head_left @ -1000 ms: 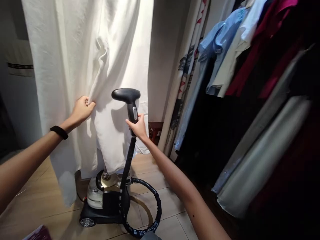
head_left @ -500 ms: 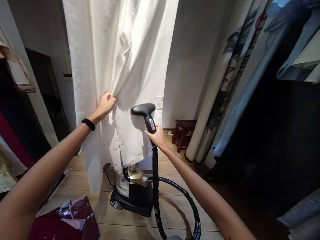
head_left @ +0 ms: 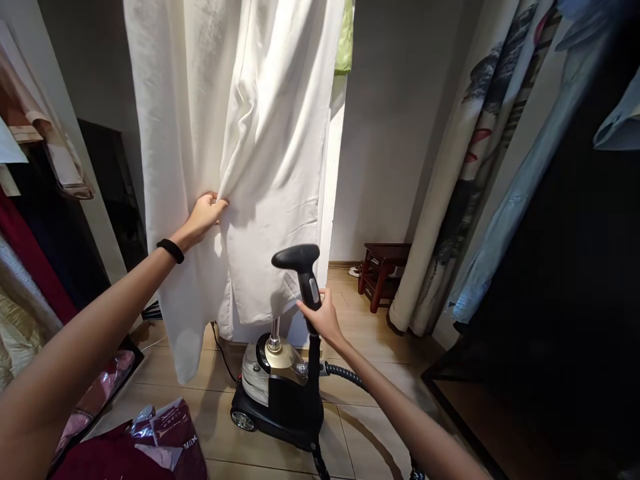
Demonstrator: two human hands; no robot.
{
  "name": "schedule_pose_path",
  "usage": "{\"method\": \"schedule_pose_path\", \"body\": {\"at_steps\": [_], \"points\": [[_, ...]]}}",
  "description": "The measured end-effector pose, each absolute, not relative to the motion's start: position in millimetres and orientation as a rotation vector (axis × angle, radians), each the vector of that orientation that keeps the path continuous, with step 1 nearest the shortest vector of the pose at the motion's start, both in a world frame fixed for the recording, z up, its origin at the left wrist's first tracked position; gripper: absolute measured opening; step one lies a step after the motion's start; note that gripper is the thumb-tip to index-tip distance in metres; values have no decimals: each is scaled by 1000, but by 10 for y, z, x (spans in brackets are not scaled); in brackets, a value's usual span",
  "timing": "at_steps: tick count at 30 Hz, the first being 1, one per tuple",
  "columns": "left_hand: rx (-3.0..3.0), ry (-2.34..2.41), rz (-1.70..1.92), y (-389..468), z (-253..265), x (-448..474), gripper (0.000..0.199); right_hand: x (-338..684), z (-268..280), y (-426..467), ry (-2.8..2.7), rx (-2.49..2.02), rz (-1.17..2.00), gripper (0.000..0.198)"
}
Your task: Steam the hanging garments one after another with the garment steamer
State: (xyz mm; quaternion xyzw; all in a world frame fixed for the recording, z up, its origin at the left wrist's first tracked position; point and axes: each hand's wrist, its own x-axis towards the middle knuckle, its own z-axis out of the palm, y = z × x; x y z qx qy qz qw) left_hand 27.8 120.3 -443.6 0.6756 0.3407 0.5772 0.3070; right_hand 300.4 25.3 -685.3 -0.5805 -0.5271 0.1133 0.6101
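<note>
White garment, eleven o'clock: top cut off; my left fingers pinch fold. Black steamer head, centre: my right fingers wrapped round handle, tips partly hidden. Base, six o'clock. Hose: part lost behind right forearm. Dark clothes, three o'clock: indistinct. Red stool, four o'clock.

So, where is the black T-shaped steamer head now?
Near the head view's centre, the right hand holds the steamer head in front of the hanging white cloth.
</note>
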Motion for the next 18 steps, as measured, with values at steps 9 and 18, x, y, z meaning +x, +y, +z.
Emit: {"method": "schedule_pose_path", "body": {"at_steps": [9,18], "points": [[1819,963,1853,1188,-4462,142,14,3175,-5402,287,-1269,-1077,242,60],[1751,1039,1919,1055,-4368,-60,10,3023,-5310,554,-1287,-1163,127,55]]}}
